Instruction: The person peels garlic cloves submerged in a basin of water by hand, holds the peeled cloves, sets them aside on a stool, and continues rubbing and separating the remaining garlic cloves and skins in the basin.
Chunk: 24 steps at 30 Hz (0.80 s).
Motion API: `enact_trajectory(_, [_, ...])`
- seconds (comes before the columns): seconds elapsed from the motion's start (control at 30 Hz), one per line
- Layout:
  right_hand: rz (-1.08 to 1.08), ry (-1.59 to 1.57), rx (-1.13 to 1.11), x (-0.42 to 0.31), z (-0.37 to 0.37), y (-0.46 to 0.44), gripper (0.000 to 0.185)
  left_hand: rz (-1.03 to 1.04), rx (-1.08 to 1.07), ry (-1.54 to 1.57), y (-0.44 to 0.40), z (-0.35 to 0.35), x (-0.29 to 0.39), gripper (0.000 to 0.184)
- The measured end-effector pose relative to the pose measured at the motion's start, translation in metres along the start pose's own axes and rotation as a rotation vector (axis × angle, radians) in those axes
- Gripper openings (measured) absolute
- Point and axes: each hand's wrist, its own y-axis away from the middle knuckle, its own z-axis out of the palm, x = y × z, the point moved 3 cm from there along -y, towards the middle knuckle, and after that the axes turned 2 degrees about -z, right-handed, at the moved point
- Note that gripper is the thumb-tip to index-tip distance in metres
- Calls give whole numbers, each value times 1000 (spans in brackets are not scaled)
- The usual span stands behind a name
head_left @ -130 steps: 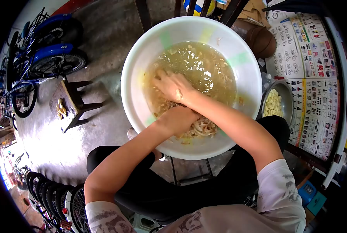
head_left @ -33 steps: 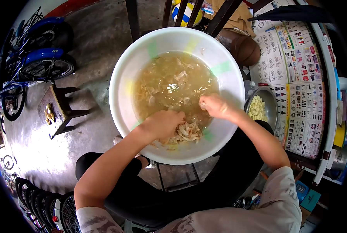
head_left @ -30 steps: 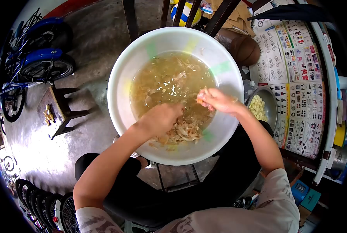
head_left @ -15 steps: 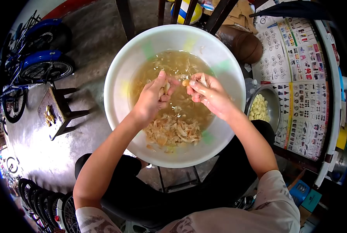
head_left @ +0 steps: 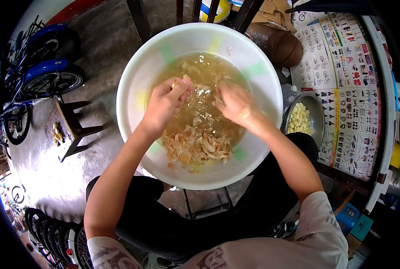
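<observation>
A large white basin (head_left: 132, 85) of cloudy water sits in front of me, with a heap of wet, papery garlic skins (head_left: 197, 148) at its near side. Over the left part of the water, my left hand (head_left: 166, 103) is closed around a garlic clove (head_left: 175, 84), which shows in part at the thumb and forefinger. My right hand (head_left: 235, 103) is low over the water on the right, fingers bent and smeared by motion; whether it holds anything is hidden. Peeled garlic cloves (head_left: 300, 119) lie in a metal bowl (head_left: 317, 117) to the right of the basin.
A small wooden stool (head_left: 67, 123) with several brownish pieces on it stands at left, near blue-fendered bicycles (head_left: 52, 74). Dark chair slats (head_left: 139, 20) rise behind the basin. At right is a table covered with printed sheets (head_left: 339, 89); a brown ball (head_left: 284, 48) lies beside it.
My hands have moved apart from their close position over the water. The right hand has turned downward and lowered; the left has shifted slightly left, still holding garlic. The view has shifted slightly.
</observation>
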Motion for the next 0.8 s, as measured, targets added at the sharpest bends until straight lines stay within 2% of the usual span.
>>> enact_trajectory(0.03, [-121, 314, 160, -3, 9, 3, 34, 2, 0, 5, 0, -2, 0, 24])
enact_trajectory(0.07, [58, 309, -76, -11, 20, 4, 45, 0, -1, 2, 1, -3, 0, 24])
enact_trajectory(0.1, [86, 328, -161, -19, 34, 8, 49, -4, 23, 19, 1, -4, 0, 24])
enact_trajectory(0.17, [-75, 403, -62, -28, 36, 12, 49, -7, 49, 34, 2, -7, 2, 24])
enact_trajectory(0.23, [-55, 746, 171, -22, 25, 2, 46, 11, 47, 65, 6, -11, 3, 24])
enact_trajectory(0.27, [-73, 807, 199, -20, 22, 0, 44, 10, 48, 65, 7, -14, 2, 24])
enact_trajectory(0.43, [-144, 685, 53, -37, 16, 1, 38, 7, 27, 22, 6, -24, 6, 22])
enact_trajectory(0.5, [14, 538, -157, -24, 1, -14, 35, 9, 24, 53, 6, -25, 9, 21])
enact_trajectory(0.53, [-16, 370, -135, -5, 4, -25, 38, 16, 24, 84, 6, -26, 11, 21])
enact_trajectory(0.57, [-21, 371, -134, -13, 0, -28, 38, 19, 28, 84, 6, -28, 11, 21])
enact_trajectory(0.63, [191, 5, -198, -39, -14, -34, 57, 43, 35, 129, 5, -30, 12, 21])
enact_trajectory(0.67, [175, 172, -274, -56, -13, -30, 77, 45, 36, 129, 5, -30, 12, 21])
enact_trajectory(0.7, [-86, 248, 33, -33, 23, -29, 84, 55, 35, 120, 4, -29, 13, 21])
enact_trajectory(0.77, [-120, 402, -99, -38, 41, -30, 87, 69, 32, 106, 3, -26, 17, 22])
enact_trajectory(0.8, [-209, 377, -22, -44, 46, -32, 64, 57, 40, 101, 4, -25, 18, 22])
